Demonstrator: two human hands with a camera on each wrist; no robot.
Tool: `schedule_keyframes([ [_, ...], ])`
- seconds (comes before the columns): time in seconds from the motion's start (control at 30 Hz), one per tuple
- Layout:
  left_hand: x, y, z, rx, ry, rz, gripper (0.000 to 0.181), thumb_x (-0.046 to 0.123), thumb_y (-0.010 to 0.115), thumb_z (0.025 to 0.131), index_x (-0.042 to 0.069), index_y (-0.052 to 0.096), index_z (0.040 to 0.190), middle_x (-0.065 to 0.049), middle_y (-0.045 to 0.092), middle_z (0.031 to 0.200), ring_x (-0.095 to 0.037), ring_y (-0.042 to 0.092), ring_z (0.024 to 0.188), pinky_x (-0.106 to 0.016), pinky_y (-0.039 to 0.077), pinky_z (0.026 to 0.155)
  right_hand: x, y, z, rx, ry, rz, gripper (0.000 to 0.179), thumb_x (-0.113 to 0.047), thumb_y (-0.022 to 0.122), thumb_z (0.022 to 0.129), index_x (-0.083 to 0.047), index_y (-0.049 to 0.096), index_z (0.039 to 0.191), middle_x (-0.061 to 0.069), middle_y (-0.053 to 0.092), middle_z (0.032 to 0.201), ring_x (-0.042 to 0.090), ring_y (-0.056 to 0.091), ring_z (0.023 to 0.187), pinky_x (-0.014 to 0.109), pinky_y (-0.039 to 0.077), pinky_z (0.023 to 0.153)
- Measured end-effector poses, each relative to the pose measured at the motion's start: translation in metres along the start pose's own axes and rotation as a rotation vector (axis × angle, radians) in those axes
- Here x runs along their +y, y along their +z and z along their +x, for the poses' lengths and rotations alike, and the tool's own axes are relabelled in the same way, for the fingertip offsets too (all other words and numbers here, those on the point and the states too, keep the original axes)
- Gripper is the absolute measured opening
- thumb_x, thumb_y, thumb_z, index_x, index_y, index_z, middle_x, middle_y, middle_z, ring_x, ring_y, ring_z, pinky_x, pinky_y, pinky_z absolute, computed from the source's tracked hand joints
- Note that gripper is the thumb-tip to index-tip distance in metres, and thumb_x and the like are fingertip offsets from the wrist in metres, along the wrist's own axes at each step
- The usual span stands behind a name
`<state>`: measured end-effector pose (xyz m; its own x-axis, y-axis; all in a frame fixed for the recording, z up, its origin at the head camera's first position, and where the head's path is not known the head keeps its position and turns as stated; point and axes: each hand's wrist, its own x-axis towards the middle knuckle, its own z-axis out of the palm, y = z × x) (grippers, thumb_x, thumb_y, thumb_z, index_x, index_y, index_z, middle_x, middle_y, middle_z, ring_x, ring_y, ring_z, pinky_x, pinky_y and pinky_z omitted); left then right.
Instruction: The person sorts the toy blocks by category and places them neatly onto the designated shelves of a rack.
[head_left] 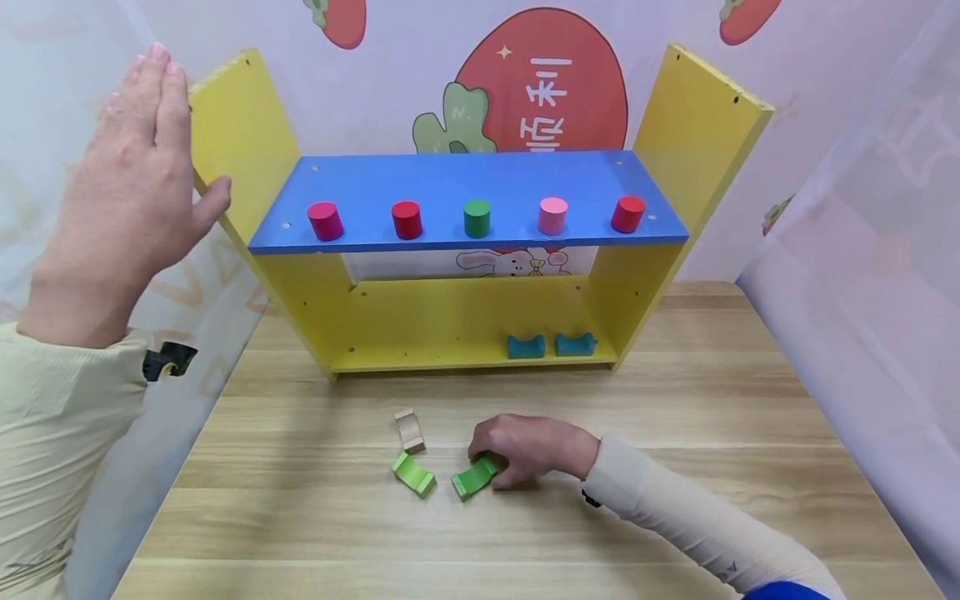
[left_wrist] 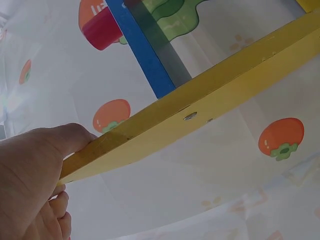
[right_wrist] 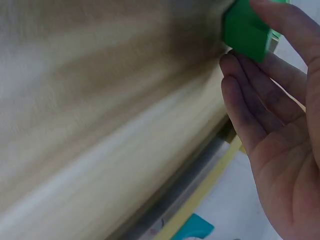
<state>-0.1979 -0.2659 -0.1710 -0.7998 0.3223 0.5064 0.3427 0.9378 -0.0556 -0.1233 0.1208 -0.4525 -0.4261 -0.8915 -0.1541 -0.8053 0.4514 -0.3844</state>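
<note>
My left hand (head_left: 127,183) grips the upper left side panel (head_left: 240,125) of a yellow and blue shelf. In the left wrist view the thumb lies on one side of that yellow panel (left_wrist: 125,137) and curled fingers on the other. Down on the table, my right hand (head_left: 525,446) pinches one end of a green curved block (head_left: 474,479). The right wrist view shows thumb and fingers around this green block (right_wrist: 247,30). Left of it lie a light green curved block (head_left: 413,475) and a plain wooden one (head_left: 409,431).
Several pegs, among them a green cylinder (head_left: 477,218), stand along the blue board (head_left: 450,175). On the yellow lower board (head_left: 427,325) sit two teal curved blocks, one left (head_left: 526,347) and one right (head_left: 575,344). A printed curtain (head_left: 847,208) hangs around the wooden table (head_left: 675,400).
</note>
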Motion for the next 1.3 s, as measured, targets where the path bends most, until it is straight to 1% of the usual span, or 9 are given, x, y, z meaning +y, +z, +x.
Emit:
schedule_keyframes([
  [0.2,0.0,-0.001,-0.001,-0.017,-0.017,0.002,0.09,0.016,0.058,0.102,-0.006,-0.001,0.166,-0.02,-0.002,0.178,-0.038,0.0,0.167,-0.055,0.005,0.135,-0.001,0.009,0.0,0.051,-0.02,-0.055,0.026,-0.02,0.082,0.089,-0.014,0.074,0.113,-0.004,0.068,0.104,-0.002,0.054,0.087,0.007,0.049,0.08],
  [0.3,0.0,-0.001,0.0,-0.019,-0.012,-0.005,0.09,0.016,0.058,0.102,-0.006,-0.001,0.167,-0.02,-0.002,0.178,-0.037,-0.001,0.167,-0.054,0.004,0.135,-0.001,0.012,0.001,0.069,-0.018,-0.066,0.023,-0.021,0.082,0.09,-0.015,0.074,0.111,-0.004,0.067,0.103,-0.002,0.054,0.087,0.007,0.049,0.08],
  [0.5,0.0,-0.001,-0.001,-0.011,0.004,-0.013,0.089,0.015,0.058,0.102,-0.007,0.0,0.166,-0.022,0.0,0.178,-0.039,0.0,0.167,-0.054,0.005,0.136,0.0,0.015,0.002,0.104,0.001,-0.013,0.019,-0.02,0.082,0.089,-0.014,0.074,0.105,-0.005,0.065,0.098,-0.002,0.052,0.084,0.006,0.047,0.077],
  [0.63,0.0,-0.001,-0.001,-0.017,-0.003,-0.013,0.09,0.016,0.058,0.102,-0.007,0.0,0.166,-0.021,-0.001,0.178,-0.039,0.0,0.167,-0.055,0.005,0.135,0.003,0.01,0.003,0.121,0.007,0.02,0.019,-0.018,0.083,0.088,-0.013,0.075,0.104,-0.005,0.066,0.098,-0.002,0.053,0.085,0.007,0.047,0.076],
  [0.8,0.0,-0.001,-0.001,-0.011,-0.001,-0.012,0.089,0.015,0.058,0.102,-0.008,0.0,0.166,-0.023,-0.001,0.178,-0.04,0.0,0.167,-0.055,0.005,0.135,0.006,-0.011,0.003,0.158,0.024,0.037,0.023,-0.017,0.084,0.087,-0.01,0.076,0.108,-0.001,0.072,0.104,0.002,0.061,0.09,0.009,0.053,0.079],
  [0.97,0.0,-0.002,0.0,-0.01,-0.003,0.004,0.089,0.016,0.057,0.102,-0.007,0.0,0.166,-0.022,-0.001,0.178,-0.039,0.0,0.167,-0.055,0.006,0.135,0.011,-0.042,0.004,0.195,0.051,0.07,0.03,-0.014,0.085,0.087,-0.005,0.076,0.115,0.006,0.075,0.112,0.012,0.071,0.099,0.024,0.063,0.087],
  [1.03,0.0,-0.002,0.0,-0.017,-0.007,0.009,0.089,0.016,0.057,0.103,-0.007,-0.001,0.166,-0.022,-0.002,0.178,-0.039,0.0,0.167,-0.056,0.005,0.135,0.015,-0.056,0.005,0.203,0.072,0.067,0.033,-0.016,0.085,0.088,-0.005,0.076,0.118,0.006,0.075,0.115,0.013,0.071,0.101,0.027,0.064,0.089],
  [1.17,0.001,-0.003,0.0,-0.031,-0.017,0.013,0.089,0.017,0.057,0.103,-0.006,-0.002,0.166,-0.021,-0.003,0.178,-0.039,-0.001,0.167,-0.056,0.005,0.135,0.021,-0.082,0.007,0.229,0.12,0.067,0.035,-0.019,0.085,0.09,-0.007,0.076,0.121,0.005,0.075,0.118,0.014,0.071,0.102,0.027,0.064,0.091],
  [1.3,0.0,-0.003,0.0,-0.038,-0.024,0.012,0.09,0.018,0.057,0.103,-0.006,-0.003,0.166,-0.02,-0.004,0.178,-0.038,-0.002,0.167,-0.057,0.005,0.134,0.031,-0.1,0.011,0.286,0.154,0.086,0.033,-0.019,0.085,0.089,-0.009,0.077,0.119,0.006,0.076,0.118,0.023,0.071,0.103,0.036,0.065,0.093],
])
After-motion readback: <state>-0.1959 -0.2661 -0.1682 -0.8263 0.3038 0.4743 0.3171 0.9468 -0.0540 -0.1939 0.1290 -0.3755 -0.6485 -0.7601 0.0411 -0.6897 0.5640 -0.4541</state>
